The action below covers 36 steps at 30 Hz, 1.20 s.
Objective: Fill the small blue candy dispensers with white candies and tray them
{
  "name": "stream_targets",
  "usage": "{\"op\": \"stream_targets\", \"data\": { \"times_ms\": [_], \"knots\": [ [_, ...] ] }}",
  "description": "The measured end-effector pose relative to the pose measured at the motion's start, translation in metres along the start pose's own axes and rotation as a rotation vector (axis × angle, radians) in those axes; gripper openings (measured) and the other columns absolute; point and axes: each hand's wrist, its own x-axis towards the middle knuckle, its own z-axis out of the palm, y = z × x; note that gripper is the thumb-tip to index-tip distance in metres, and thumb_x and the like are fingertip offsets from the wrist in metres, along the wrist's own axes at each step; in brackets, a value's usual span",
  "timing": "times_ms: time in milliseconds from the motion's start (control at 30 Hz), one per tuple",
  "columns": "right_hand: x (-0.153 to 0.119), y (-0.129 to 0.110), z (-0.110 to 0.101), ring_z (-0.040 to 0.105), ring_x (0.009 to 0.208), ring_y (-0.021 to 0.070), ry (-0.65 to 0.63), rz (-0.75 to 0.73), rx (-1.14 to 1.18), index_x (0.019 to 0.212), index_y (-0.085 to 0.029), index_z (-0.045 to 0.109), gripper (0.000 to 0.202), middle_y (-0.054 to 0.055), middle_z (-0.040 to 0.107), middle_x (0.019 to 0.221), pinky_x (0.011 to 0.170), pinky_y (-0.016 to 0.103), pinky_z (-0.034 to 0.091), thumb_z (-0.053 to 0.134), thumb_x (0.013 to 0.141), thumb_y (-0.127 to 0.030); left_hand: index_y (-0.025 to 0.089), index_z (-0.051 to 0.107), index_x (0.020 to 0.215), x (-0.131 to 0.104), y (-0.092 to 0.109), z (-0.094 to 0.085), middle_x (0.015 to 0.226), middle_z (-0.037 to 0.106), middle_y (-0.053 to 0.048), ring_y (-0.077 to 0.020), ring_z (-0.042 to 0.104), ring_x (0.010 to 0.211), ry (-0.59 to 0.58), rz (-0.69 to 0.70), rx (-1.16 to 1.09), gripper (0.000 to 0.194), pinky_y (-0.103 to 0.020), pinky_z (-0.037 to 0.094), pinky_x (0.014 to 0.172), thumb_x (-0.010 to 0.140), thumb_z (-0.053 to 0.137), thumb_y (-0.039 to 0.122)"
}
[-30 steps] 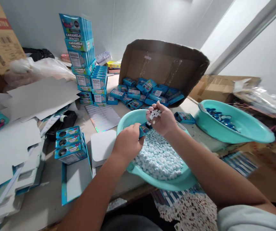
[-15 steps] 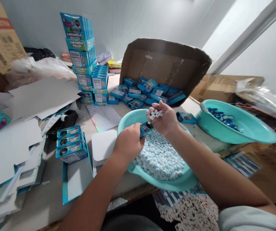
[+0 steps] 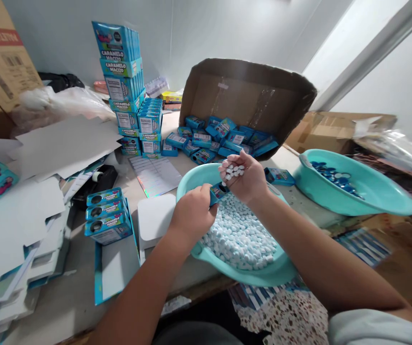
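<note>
My left hand (image 3: 194, 208) is closed round a small blue box (image 3: 217, 193) above a teal basin (image 3: 195, 176). White candies (image 3: 244, 235) fill much of that basin. My right hand (image 3: 245, 177), palm up and fingers curled, holds several white candies (image 3: 234, 171) beside the box's upper end. To the left, three blue boxes with round holes (image 3: 108, 225) stand at the back of an open blue tray (image 3: 98, 273).
A tall stack of blue boxes (image 3: 121, 88) rises at the back. Many more lie before a tipped cardboard box (image 3: 242, 84). Another teal basin (image 3: 378, 199) with blue pieces is at right. White card sheets (image 3: 58, 143) spread over the left side.
The view has shifted very slightly. Both hands keep nearly the same pose, with the box in my left and the candies in my right.
</note>
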Motion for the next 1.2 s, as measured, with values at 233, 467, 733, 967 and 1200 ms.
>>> {"op": "stream_targets", "data": {
  "times_ms": [233,467,733,967,1200],
  "knots": [
    [0.001,0.000,0.000,0.063,0.053,0.0144,0.034,0.000,0.005,0.063,-0.018,0.060,0.055,0.004,0.062,0.053,0.050,0.023,0.053,0.032,0.108,-0.033,0.018,0.057,0.120,0.001,-0.002,0.002,0.120,0.069,-0.011,-0.0262,0.067,0.109,0.018,0.008,-0.006,0.025,-0.034,0.054,0.085,0.097,0.056,0.029],
    [0.001,0.000,-0.001,0.065,0.054,0.0148,-0.025,0.018,0.007,0.066,-0.018,0.059,0.056,0.004,0.064,0.054,0.052,0.022,0.051,0.027,0.109,-0.034,0.018,0.056,0.120,0.000,-0.001,0.002,0.121,0.068,-0.011,-0.0268,0.067,0.110,0.013,0.002,0.002,0.025,-0.033,0.054,0.085,0.098,0.056,0.029],
    [0.002,0.000,-0.002,0.062,0.053,0.0130,-0.010,0.029,-0.017,0.070,-0.018,0.062,0.055,0.004,0.063,0.055,0.051,0.020,0.051,0.027,0.109,-0.034,0.018,0.057,0.117,0.001,0.000,0.001,0.120,0.069,-0.011,-0.0268,0.067,0.108,0.009,-0.007,0.008,0.022,-0.034,0.054,0.085,0.097,0.057,0.028],
    [0.008,0.003,-0.008,0.067,0.060,0.0142,-0.036,-0.006,-0.043,0.088,-0.017,0.066,0.038,0.001,0.064,0.058,0.054,0.022,0.057,0.035,0.106,-0.031,0.019,0.056,0.118,0.001,-0.001,0.002,0.120,0.068,-0.011,-0.0267,0.067,0.108,0.011,-0.007,-0.002,0.023,-0.033,0.054,0.085,0.097,0.057,0.029],
    [0.006,0.006,0.000,0.073,0.067,0.0127,0.046,-0.048,0.008,0.108,-0.018,0.060,0.027,-0.001,0.067,0.063,0.063,0.019,0.064,0.045,0.092,-0.004,0.018,0.056,0.112,0.001,0.000,0.000,0.115,0.069,-0.011,-0.0270,0.068,0.106,0.000,-0.005,0.013,0.017,-0.033,0.053,0.083,0.097,0.057,0.028]
  ]
}}
